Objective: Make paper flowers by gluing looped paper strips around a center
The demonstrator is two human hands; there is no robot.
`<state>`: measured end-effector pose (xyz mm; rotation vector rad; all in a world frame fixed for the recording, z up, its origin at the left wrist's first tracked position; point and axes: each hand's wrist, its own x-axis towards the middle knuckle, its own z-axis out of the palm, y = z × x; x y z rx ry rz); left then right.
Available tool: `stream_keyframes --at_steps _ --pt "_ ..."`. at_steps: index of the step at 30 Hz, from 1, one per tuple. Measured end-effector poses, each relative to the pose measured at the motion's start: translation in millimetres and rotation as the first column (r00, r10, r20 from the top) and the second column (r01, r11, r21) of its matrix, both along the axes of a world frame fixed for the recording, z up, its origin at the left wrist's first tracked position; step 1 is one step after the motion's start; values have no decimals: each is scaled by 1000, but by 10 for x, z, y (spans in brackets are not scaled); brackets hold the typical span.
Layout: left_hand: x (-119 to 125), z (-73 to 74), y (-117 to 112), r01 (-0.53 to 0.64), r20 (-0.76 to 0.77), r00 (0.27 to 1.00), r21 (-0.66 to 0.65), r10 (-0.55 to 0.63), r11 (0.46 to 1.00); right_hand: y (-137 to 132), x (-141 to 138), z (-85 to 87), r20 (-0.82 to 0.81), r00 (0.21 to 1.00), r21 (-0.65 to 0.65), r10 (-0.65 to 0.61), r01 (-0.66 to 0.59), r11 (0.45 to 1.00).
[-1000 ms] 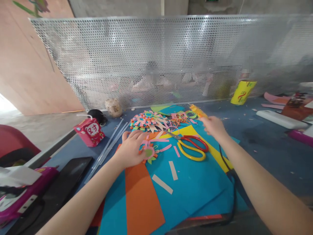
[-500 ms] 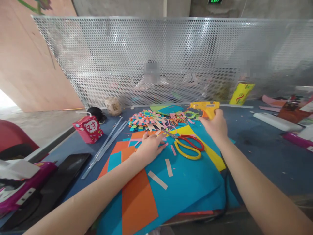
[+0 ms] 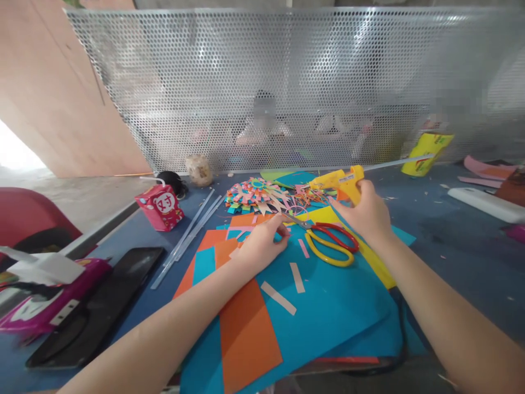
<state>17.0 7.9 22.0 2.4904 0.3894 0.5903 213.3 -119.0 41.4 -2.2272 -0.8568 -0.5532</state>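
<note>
My right hand is wrapped round the handle of a yellow hot glue gun, held above the table with its nozzle pointing left. A long clear glue stick sticks out of its back. My left hand is closed in a pinch over the coloured paper; what sits between its fingertips is too small to make out. Scissors with one red and one yellow handle lie just right of it. Pale paper strips rest on the blue sheet. Behind is a fringed multicoloured paper flower.
Clear glue sticks, a red drink carton, a jar and a black phone lie left. A perforated metal screen closes off the back, with a person beyond it. A yellow packet stands back right.
My left hand's fingers have drawn from spread over the paper strips into a pinch. The glue gun's nozzle has tipped downward. The whole view has shifted slightly.
</note>
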Motion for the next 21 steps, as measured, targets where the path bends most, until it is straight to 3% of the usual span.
stream_keyframes --at_steps 9,14,21 --pt "-41 63 -14 -35 94 994 -260 61 965 35 -230 -29 -74 967 76 245 -239 968" --pt "-27 94 -3 24 321 930 -541 180 841 43 -352 -36 -87 902 164 423 -406 899" --pt "-46 153 -48 124 457 858 -628 234 768 49 -462 -34 -178 825 212 537 -501 839"
